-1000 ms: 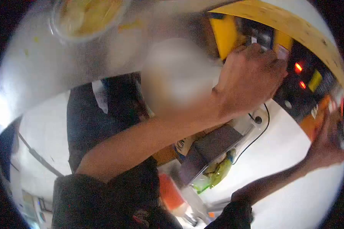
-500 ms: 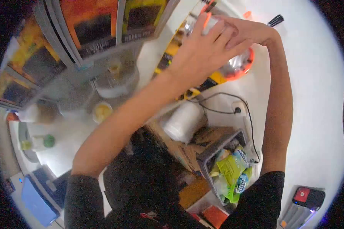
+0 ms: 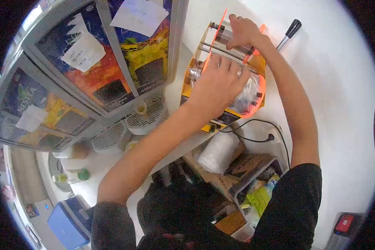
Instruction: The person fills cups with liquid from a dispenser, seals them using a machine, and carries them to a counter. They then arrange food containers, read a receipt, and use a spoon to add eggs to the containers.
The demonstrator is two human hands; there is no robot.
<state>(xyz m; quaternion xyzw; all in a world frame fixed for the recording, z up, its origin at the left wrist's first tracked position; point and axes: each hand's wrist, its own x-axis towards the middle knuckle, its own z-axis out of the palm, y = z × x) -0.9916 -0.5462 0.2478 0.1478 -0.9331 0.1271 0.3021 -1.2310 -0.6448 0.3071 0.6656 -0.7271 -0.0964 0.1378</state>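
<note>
A yellow-and-black machine (image 3: 224, 120) with orange-edged clear panels and metal rods stands on the white surface. My left hand (image 3: 218, 85) curls over a roll of clear, shiny film (image 3: 249, 96) between the panels, its fingers bent around the near side. Most of that roll is hidden beneath the palm. Farther back, my right hand (image 3: 246, 32) has its thumb and fingers spread beside a smaller transparent cylinder (image 3: 224, 35) near the rods. A lever with a black handle (image 3: 294, 28) sticks out behind my right forearm.
Drink dispensers (image 3: 91, 62) with paper notes line the left, with a cup (image 3: 141, 108) on a drip tray. Nearer me are a black cable (image 3: 254, 141), a white plastic-wrapped stack (image 3: 218, 154) and a bin (image 3: 238, 194) holding green packets.
My hands were together over the film; now my right hand is apart, spread near the far rods. My left hand stays on the roll. The view has shifted, showing more of the dispensers.
</note>
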